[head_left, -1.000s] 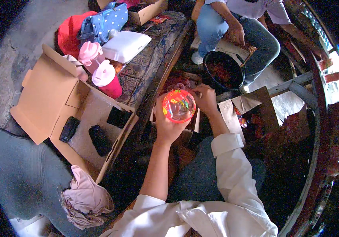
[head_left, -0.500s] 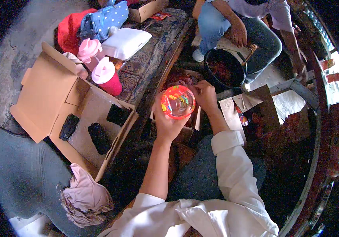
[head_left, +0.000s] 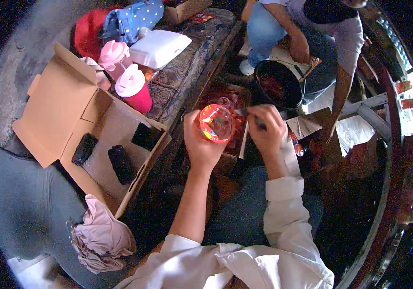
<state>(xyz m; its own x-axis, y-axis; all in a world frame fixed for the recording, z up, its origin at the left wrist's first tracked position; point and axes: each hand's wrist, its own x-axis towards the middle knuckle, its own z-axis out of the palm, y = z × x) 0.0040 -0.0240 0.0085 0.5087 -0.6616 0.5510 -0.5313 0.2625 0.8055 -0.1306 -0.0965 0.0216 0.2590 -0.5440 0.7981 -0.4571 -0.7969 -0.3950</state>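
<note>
My left hand [head_left: 200, 144] is wrapped round a clear round plastic container [head_left: 217, 124] with a bright red, colourfully printed band. Its open-looking round end faces up toward me. Just right of it, my right hand [head_left: 267, 126] is closed with the fingers bent together, apart from the container. A small greyish bit [head_left: 241, 111] shows by its fingertips, too unclear to name. Beneath both hands lies a cardboard box [head_left: 241, 148] with reddish small items [head_left: 230, 102] in it, partly hidden by the container and my hands.
To the left lies an opened cardboard box [head_left: 47, 115] with several black bundles [head_left: 121, 164]. Pink-lidded cups [head_left: 132, 84] and a white foam container [head_left: 160, 48] stand on a patterned cushion [head_left: 201, 43]. Ahead, a person [head_left: 295, 43] sits by a black bucket [head_left: 279, 86]. A pink cloth [head_left: 103, 236] lies at lower left.
My right hand has moved away from the container's edge to the right. The container has stayed in my left hand. The other person's arm has swung inward and lower.
</note>
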